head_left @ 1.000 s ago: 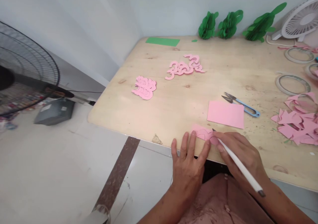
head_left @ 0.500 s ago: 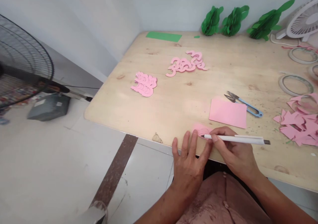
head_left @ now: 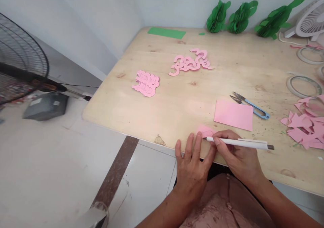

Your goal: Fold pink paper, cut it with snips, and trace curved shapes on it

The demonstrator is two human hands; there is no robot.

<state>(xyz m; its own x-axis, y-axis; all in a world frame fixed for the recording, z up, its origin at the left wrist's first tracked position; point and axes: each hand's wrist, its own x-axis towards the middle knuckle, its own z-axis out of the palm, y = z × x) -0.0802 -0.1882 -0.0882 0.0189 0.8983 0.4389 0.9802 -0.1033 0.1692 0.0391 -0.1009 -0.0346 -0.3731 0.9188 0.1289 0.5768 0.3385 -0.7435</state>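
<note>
My right hand (head_left: 238,153) grips a white pen (head_left: 249,143), its tip down on a small pink paper piece (head_left: 206,131) at the table's front edge. A curved line shows on that piece, which is partly hidden by my fingers. My left hand (head_left: 193,162) lies with fingers spread, its fingertips pressing on the lower left of the paper and the tabletop. Just beyond my right hand lies a pink paper rectangle (head_left: 233,115). Blue-handled thread snips (head_left: 253,108) rest beside it with the blades apart.
Cut pink curved strips (head_left: 188,62) and a pink stack of scalloped pieces (head_left: 146,83) lie farther back. Pink scraps (head_left: 306,128) and tape rolls (head_left: 305,86) are at right. Green paper shapes (head_left: 239,19) and a white fan (head_left: 310,22) stand by the wall. A floor fan (head_left: 22,62) is left.
The pen tip has moved slightly left and the pen's angle has shifted a little. My left hand has stayed in place. The view has tilted slightly.
</note>
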